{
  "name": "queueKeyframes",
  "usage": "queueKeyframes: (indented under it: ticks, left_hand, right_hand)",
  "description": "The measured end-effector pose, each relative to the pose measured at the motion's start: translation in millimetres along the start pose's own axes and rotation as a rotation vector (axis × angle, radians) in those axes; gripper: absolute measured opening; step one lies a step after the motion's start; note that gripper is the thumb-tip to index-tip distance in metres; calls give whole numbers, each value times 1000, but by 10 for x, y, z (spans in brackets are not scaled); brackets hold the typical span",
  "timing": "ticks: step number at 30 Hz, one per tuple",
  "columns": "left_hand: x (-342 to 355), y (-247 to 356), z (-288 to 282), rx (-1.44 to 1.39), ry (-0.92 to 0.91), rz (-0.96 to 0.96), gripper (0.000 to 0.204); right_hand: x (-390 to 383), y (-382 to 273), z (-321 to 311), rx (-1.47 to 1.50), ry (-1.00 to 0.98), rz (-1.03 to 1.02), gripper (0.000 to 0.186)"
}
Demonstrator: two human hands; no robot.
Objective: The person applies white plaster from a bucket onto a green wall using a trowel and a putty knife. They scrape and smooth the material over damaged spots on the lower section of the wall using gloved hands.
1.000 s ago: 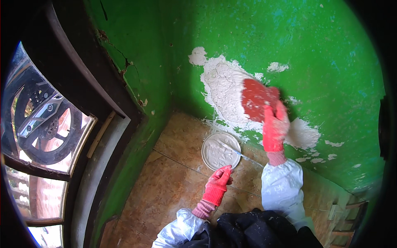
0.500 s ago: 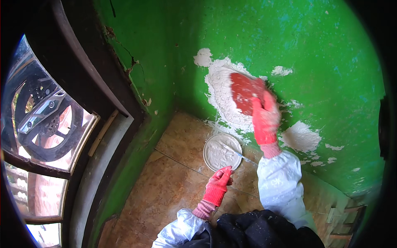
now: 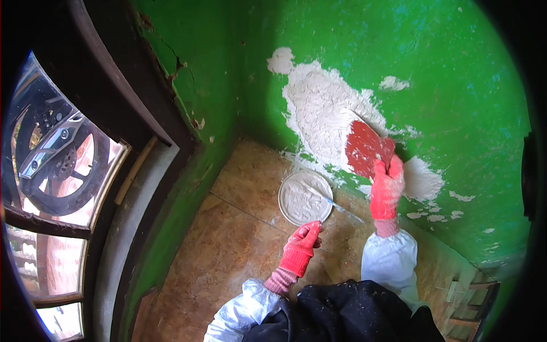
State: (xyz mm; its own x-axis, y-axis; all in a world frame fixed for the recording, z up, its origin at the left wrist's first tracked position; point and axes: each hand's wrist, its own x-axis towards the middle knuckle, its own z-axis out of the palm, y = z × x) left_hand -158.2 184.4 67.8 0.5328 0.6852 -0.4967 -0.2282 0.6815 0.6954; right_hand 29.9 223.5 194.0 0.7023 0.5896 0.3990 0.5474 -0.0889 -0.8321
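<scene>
My right hand (image 3: pixel 387 185), in a pink-red rubber-coated glove, grips a red putty scraper (image 3: pixel 364 149) by its near end. The blade lies against the lower right of a rough white putty patch (image 3: pixel 322 108) on the green wall. A round tub (image 3: pixel 281 212) of off-white putty stands on the floor below, with a spatula (image 3: pixel 342 210) lying across it, its pale blue handle sticking out to the right. Close by the tub's near rim is my left hand (image 3: pixel 302 245), gloved alike, its fingers closed; what they may hold is hidden.
More white putty (image 3: pixel 423 178) marks the wall on the right. Brown floor tiles (image 3: pixel 228 239) run up to the wall. On the left is a dark-framed glass door (image 3: pixel 94 228), with a wheel (image 3: pixel 62 165) visible through it. A slatted wooden object (image 3: pixel 473 305) stands at lower right.
My right hand has drawn the scraper down and to the right over the patch, and more of the putty shows. The left hand keeps its closed pose near the tub.
</scene>
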Motion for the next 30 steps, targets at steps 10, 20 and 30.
queueKeyframes:
  ticks: [10,20,30]
  left_hand:
    - [-22,-471,-192,-97,321,-15,31]
    - [129,-499,-485,155,397,246,30]
    - [201,-195,-469,134,466,58,39]
  right_hand:
    - [-1236,501,-1,-834,-911,-840,42]
    - [-1585,750,819,-805,-950,-524,38]
    - [-1552,961,1163,-684,-939,-326,44]
